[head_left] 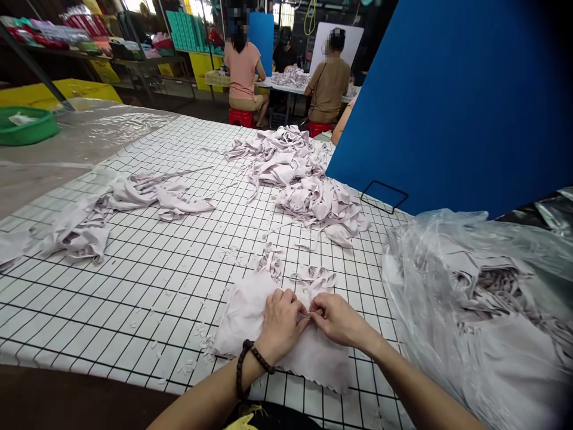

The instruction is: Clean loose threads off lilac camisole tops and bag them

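Both hands work close together over a pale pink cloth [313, 361] lying flat at the near edge of a table [170, 286] with a white, black-gridded cover. The left hand [282, 316], a dark beaded bracelet [240, 373] on its wrist, rests on the cloth, thumb and forefinger pinched on it. The right hand [336, 316] meets it, fingertips also pinched on the cloth; the exact bit gripped is too small to make out. Two bunched strips [320, 277] lie just beyond. Small scraps [206, 343] are scattered left of the cloth. Farther back sits a heap [286, 160] of similar fabric; a tangle [89, 227] lies to the left. At right, a clear bag [412, 269] holds more fabric, near a large blue board [447, 107]. In the background, people [329, 83] sit at another table [293, 89].
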Demonstrator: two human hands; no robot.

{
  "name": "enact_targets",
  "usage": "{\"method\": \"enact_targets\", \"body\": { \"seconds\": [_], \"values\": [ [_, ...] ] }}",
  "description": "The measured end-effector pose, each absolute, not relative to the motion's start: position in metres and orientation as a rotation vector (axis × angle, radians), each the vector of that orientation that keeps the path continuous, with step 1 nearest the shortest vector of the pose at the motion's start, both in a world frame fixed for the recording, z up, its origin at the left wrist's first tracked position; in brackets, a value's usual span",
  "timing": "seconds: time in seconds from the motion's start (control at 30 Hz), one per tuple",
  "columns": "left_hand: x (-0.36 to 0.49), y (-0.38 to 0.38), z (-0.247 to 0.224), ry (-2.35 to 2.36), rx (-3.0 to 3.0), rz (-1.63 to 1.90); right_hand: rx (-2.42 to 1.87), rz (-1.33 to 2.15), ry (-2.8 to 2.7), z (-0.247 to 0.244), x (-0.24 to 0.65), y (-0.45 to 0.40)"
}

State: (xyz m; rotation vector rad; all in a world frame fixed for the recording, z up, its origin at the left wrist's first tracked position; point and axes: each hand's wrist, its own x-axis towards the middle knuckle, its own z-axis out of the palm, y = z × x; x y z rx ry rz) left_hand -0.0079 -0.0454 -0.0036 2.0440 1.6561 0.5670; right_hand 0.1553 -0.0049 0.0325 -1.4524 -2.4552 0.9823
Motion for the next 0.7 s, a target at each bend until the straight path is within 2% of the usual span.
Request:
{"method": "enact_targets", "body": {
  "seconds": [0.3,0.7],
  "values": [
    [-0.0089,-0.0447,-0.0041,1.637,2.015,0.581,-1.260,0.650,-2.796,0.0381,0.1550,-0.0112],
    [-0.0081,-0.0443,-0.0097,1.658,2.013,0.609,-1.265,0.742,-2.709,0.0318,0.1569,-0.0108]
  ]
}}
